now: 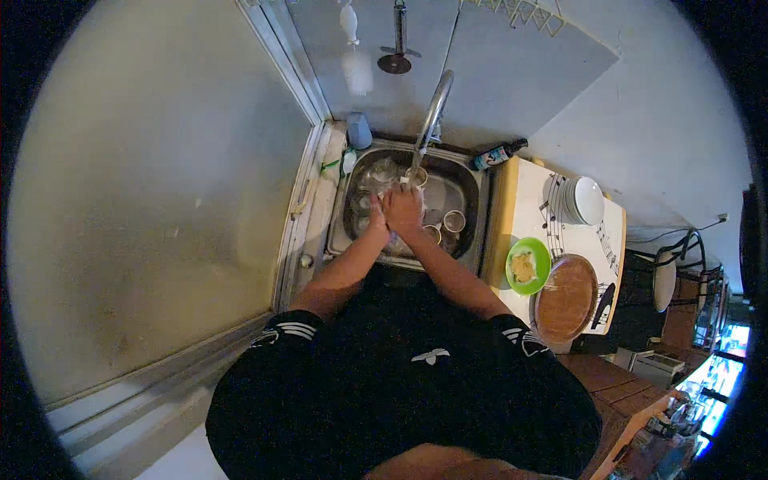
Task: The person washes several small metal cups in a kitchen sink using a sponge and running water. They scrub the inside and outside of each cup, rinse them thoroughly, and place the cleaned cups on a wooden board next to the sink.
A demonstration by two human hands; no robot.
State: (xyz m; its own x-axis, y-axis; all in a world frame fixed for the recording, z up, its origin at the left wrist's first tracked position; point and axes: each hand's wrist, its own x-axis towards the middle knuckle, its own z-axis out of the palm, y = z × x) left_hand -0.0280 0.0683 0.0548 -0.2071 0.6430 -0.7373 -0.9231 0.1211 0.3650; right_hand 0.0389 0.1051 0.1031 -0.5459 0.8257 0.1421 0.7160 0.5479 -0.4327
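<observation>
My left hand [377, 217] and my right hand [402, 210] are pressed close together over a stainless steel sink [474, 255]. They are just below the spout of a chrome faucet [441, 99]. Something whitish shows around my fingers, but whether it is foam, water or an object I cannot tell. To the right of my hands, a round-rimmed cup or glass [454, 221] stands in the basin. A second round-rimmed vessel [431, 234] is beside my right wrist, and another [417, 176] lies beyond my fingers. Clear glassware [384, 170] is at the basin's back left.
A blue-grey cup [359, 131] stands at the sink's back left corner, a dark labelled bottle [498, 156] at its back right. The table [528, 189] on the right holds stacked white dishes [587, 201], a green bowl [528, 266] with pale yellowish contents, and a round brown tray [566, 298].
</observation>
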